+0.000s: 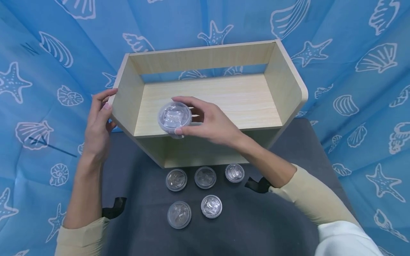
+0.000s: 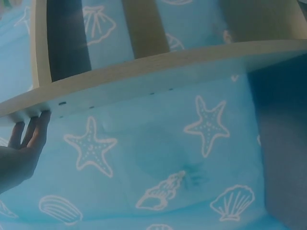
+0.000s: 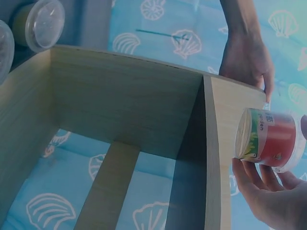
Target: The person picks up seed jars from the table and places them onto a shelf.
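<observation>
My right hand [image 1: 213,121] grips a small can [image 3: 273,139] with a red and green label and a clear plastic lid [image 1: 174,115]. It holds the can over the front left part of the upper board of a light wooden shelf [image 1: 208,101]. In the right wrist view the can lies sideways across the picture, with fingers beneath it and its pale end facing left. At the shelf's left side panel [image 1: 126,96], my left hand [image 1: 97,122] touches the outside near the edge. The left wrist view shows straight fingertips [image 2: 41,129] against that panel.
Several clear-lidded cans [image 1: 205,177] stand in two loose rows on the dark grey table [image 1: 256,220] before the shelf. A blue curtain [image 1: 352,89] with white shells and starfish hangs behind and at both sides. The shelf has a lower compartment [image 1: 205,151].
</observation>
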The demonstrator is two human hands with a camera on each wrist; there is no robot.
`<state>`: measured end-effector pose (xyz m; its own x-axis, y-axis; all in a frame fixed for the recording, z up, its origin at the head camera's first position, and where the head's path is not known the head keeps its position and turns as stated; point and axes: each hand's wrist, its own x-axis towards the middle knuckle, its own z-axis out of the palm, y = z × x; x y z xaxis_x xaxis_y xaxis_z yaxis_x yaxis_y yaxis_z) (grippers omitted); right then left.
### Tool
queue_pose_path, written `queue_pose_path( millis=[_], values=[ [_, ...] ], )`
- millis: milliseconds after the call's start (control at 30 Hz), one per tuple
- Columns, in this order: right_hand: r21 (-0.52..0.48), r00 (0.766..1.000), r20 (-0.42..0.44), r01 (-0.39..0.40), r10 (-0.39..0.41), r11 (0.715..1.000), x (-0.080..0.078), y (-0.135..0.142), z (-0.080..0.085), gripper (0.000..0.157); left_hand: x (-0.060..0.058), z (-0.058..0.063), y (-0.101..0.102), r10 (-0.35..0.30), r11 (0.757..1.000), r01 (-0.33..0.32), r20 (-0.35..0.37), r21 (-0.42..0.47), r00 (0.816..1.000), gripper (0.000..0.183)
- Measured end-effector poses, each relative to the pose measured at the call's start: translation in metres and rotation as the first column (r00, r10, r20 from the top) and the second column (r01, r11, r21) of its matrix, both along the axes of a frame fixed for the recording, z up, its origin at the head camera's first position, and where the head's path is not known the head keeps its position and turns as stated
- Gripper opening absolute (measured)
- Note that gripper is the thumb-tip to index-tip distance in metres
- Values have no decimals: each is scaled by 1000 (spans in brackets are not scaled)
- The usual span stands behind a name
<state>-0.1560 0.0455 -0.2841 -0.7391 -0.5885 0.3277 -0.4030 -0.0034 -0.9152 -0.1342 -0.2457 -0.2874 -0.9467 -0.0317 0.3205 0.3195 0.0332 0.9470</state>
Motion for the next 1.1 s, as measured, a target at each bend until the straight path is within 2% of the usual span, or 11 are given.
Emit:
queue_pose_path(
  millis=[300,633,867,1100],
  values=[
    [-15,999,17,32,-32,999,-10,-17,2,71,0,-1,2,8,1000,-8,-7,7,1000,39],
    [-19,991,125,59,-56,998,-24,-35,1,70,0,-1,2,2,1000,-2,-8,18,1000,39],
    [-23,985,138,104,-99,994,-31,-42,-2,68,0,-2,4,-11,1000,11,-19,27,1000,39],
    [-47,984,151,102,-94,994,-37,-53,-4,64,0,-3,4,0,999,1,-20,39,1000,39]
  ],
)
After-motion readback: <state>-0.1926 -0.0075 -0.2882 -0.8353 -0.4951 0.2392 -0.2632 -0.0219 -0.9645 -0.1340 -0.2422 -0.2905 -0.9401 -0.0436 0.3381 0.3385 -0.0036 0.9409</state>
